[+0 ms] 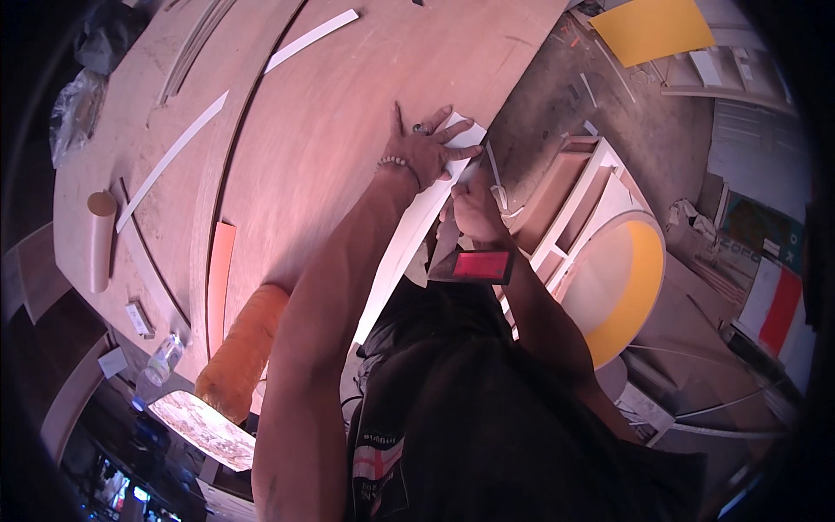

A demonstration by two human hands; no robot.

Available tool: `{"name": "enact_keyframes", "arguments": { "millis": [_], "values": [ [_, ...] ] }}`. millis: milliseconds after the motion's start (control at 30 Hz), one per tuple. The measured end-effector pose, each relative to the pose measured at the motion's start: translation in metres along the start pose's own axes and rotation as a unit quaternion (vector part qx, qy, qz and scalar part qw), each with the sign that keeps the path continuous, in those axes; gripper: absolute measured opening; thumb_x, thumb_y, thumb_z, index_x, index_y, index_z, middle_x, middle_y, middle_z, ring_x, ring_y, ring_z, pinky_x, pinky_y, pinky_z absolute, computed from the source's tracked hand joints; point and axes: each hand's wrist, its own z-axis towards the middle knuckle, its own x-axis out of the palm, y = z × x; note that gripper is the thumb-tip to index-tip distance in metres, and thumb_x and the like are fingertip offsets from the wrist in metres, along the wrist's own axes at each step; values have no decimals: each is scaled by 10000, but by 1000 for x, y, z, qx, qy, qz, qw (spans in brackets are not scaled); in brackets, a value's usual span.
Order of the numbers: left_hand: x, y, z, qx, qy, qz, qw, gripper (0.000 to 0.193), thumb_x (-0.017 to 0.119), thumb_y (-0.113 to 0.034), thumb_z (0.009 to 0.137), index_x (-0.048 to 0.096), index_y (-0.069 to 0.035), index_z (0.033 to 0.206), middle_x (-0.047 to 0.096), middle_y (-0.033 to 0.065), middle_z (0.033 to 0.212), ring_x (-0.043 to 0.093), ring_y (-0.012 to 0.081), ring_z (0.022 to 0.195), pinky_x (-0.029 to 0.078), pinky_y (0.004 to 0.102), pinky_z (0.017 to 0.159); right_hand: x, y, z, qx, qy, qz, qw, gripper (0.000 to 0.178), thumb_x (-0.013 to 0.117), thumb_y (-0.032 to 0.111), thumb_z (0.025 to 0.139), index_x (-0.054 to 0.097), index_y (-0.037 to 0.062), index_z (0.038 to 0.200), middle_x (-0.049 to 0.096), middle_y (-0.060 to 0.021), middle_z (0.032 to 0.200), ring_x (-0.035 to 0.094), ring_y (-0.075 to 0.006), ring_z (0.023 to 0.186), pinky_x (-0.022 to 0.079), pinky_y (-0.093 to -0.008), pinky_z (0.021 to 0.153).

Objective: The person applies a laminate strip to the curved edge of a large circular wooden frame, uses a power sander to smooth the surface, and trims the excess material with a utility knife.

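My left hand (424, 152) lies with fingers spread on a white strip (409, 235) along the right edge of a large wooden sheet (313, 130). The strip runs down from under the fingers toward my waist. Just below and to the right, at the sheet's edge, my right hand (475, 209) is closed; what its fingers hold is hidden. Beneath the right wrist is a dark block-shaped thing with a red rectangular face (481, 264); its kind is unclear, and I cannot tell whether that hand holds it.
Other white strips (174, 157) and an orange strip (220, 278) lie on the sheet. Left stand a tan roll (101, 244), an orange wrapped roll (243, 348) and a clear bottle (163, 358). Right is a white frame with a yellow-lined ring (639, 287); a yellow sheet (652, 30) lies beyond.
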Motion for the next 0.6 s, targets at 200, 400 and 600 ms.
{"name": "enact_keyframes", "arguments": {
  "millis": [200, 400, 600],
  "values": [
    [7, 2, -3, -5, 8, -23, 1000, 693, 683, -421, 926, 374, -616, 1515, 108, -221, 1732, 85, 139, 1618, 83, 859, 1161, -1, 0, -2, 37, 50, 86, 994, 286, 515, 67, 993, 332, -108, 1127, 641, -286, 838, 710, -374, 658, 570, -451, 576],
    [1, 0, 2, -2, -12, -19, 1000, 678, 681, -440, 915, 395, -617, 1503, 110, -224, 1732, 87, 140, 1618, 57, 856, 1167, 1, -19, 12, -118, 10, -70, 991, 311, 561, 53, 980, 443, -193, 1128, 603, -302, 854, 699, -397, 753, 593, -450, 643],
    [-11, 1, -4, -26, 39, -37, 998, 714, 717, -552, 864, 393, -634, 1495, 132, -229, 1726, 79, 125, 1616, 39, 834, 1184, 2, 13, 2, -69, 7, -88, 994, 333, 541, 34, 944, 391, -211, 1111, 623, -357, 857, 713, -439, 770, 596, -514, 712]
  ]
}}
